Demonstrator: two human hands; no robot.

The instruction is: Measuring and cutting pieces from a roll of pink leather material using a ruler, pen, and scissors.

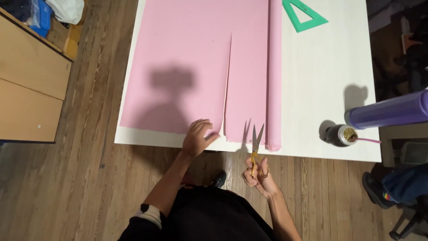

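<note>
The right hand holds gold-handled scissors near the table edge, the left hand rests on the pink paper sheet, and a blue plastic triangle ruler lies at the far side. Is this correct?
Not quite: in the head view the plastic triangle ruler is green, not blue. The right hand does hold the gold-handled scissors, and the left hand rests on the pink paper sheet.

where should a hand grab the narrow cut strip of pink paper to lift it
Best at the narrow cut strip of pink paper by its free near end at the white table's front edge, coming from the person's side. That end lies loose between the slit and the rolled pink paper edge, so fingers could probably pinch it there; the left hand is closest.
</note>
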